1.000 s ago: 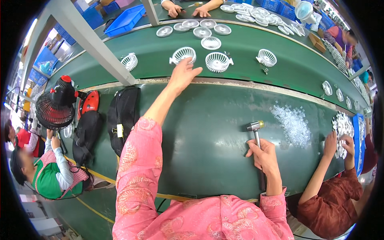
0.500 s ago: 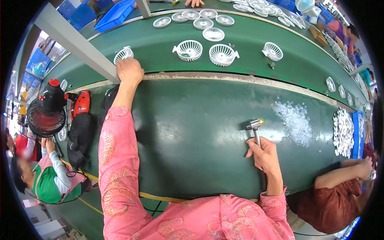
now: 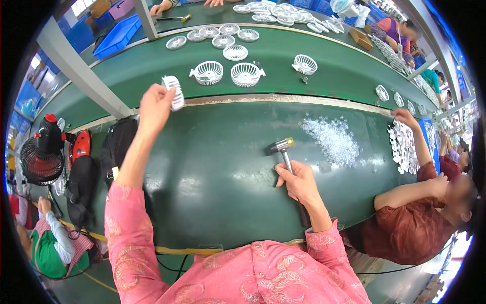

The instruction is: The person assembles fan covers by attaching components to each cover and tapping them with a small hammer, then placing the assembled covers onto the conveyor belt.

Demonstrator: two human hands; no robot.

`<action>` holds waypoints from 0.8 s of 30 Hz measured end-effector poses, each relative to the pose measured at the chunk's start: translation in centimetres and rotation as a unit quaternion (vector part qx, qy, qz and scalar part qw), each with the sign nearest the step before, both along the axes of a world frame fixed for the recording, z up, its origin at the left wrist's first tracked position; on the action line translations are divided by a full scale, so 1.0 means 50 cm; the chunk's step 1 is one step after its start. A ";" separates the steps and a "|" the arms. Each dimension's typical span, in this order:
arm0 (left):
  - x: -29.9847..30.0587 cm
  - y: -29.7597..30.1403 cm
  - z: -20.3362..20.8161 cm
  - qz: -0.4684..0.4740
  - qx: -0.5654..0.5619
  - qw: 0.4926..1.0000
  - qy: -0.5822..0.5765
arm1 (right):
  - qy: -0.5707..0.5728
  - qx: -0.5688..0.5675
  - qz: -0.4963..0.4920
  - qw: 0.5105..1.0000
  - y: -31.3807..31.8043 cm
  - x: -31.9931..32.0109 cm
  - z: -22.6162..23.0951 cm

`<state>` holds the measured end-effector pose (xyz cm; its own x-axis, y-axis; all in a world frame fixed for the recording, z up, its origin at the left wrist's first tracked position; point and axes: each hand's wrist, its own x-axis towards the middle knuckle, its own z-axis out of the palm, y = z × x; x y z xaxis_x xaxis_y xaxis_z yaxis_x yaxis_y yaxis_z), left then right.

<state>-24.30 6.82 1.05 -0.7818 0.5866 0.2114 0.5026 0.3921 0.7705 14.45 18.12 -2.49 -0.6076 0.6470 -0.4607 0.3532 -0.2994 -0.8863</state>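
Observation:
My left hand (image 3: 156,107) grips a white slatted fan cover (image 3: 175,93), tilted on edge and raised near the strip between the worktable and the belt. In my right hand (image 3: 299,183) is a hammer (image 3: 285,152) with a metal head and a yellow face. Its head is up over the green worktable (image 3: 217,197), and the dark handle end runs back under my wrist. Beyond the hammer, to the right, small clear plastic pieces (image 3: 331,139) lie in a loose pile.
On the green belt (image 3: 152,63) sit several white fan covers (image 3: 208,73). White parts (image 3: 403,147) are heaped at the right, where a co-worker (image 3: 415,223) reaches in. A black and red fan (image 3: 46,152) and black bags (image 3: 119,147) stand left. A grey post (image 3: 83,71) rises beside my left hand.
My left hand has picked the fan cover up off the belt and drawn it toward me. The right hand still holds the hammer. The co-worker at right has stretched an arm over the white parts.

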 end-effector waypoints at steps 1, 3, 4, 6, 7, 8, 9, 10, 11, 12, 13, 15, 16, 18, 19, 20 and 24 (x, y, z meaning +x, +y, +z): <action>0.061 0.001 0.019 -0.048 0.086 0.992 -0.076 | 0.001 0.020 -0.012 1.000 -0.004 0.003 0.001; 0.162 -0.014 0.012 -0.103 0.160 0.962 -0.193 | 0.010 0.023 -0.025 0.999 -0.021 -0.002 0.032; 0.219 -0.023 0.033 -0.125 0.144 0.946 -0.261 | 0.033 0.089 -0.033 0.995 -0.028 -0.004 0.037; 0.307 -0.049 0.053 -0.135 0.161 0.893 -0.397 | 0.072 0.168 -0.042 0.982 -0.049 -0.016 0.053; 0.339 -0.056 0.056 -0.135 0.156 0.865 -0.457 | 0.107 0.216 -0.035 0.970 -0.060 -0.025 0.054; 0.369 -0.063 0.051 -0.144 0.168 0.843 -0.491 | 0.142 0.263 -0.024 0.954 -0.068 -0.035 0.060; 0.394 -0.069 0.046 -0.154 0.179 0.818 -0.525 | 0.082 0.276 0.037 0.957 -0.070 -0.029 0.084; 0.411 -0.078 0.043 -0.169 0.189 0.786 -0.564 | 0.091 0.272 0.055 0.956 -0.079 -0.029 0.097; 0.424 -0.084 0.040 -0.183 0.198 0.752 -0.601 | 0.099 0.267 0.072 0.956 -0.087 -0.030 0.101; 0.434 -0.086 0.035 -0.193 0.212 0.736 -0.613 | 0.125 0.319 0.085 0.936 -0.085 -0.033 0.092; 0.443 -0.086 0.035 -0.206 0.225 0.730 -0.611 | 0.127 0.318 0.076 0.936 -0.085 -0.033 0.079; 0.450 -0.085 0.036 -0.219 0.223 0.722 -0.617 | 0.117 0.302 0.060 0.944 -0.081 -0.026 0.075; 0.447 -0.094 0.032 -0.213 0.220 0.723 -0.619 | 0.068 0.252 0.074 0.962 -0.071 -0.020 0.081; 0.437 -0.115 0.021 -0.221 0.203 0.799 -0.521 | 0.029 0.103 0.041 0.993 -0.060 -0.013 0.090; 0.433 -0.123 0.012 -0.186 0.218 0.820 -0.496 | 0.058 0.066 0.031 0.996 -0.053 -0.012 0.094; 0.425 -0.130 0.004 -0.162 0.216 0.837 -0.475 | 0.085 0.029 0.019 0.996 -0.047 -0.010 0.096; 0.432 -0.145 0.003 -0.154 0.153 0.840 -0.497 | 0.099 0.026 0.028 0.994 -0.034 -0.010 0.099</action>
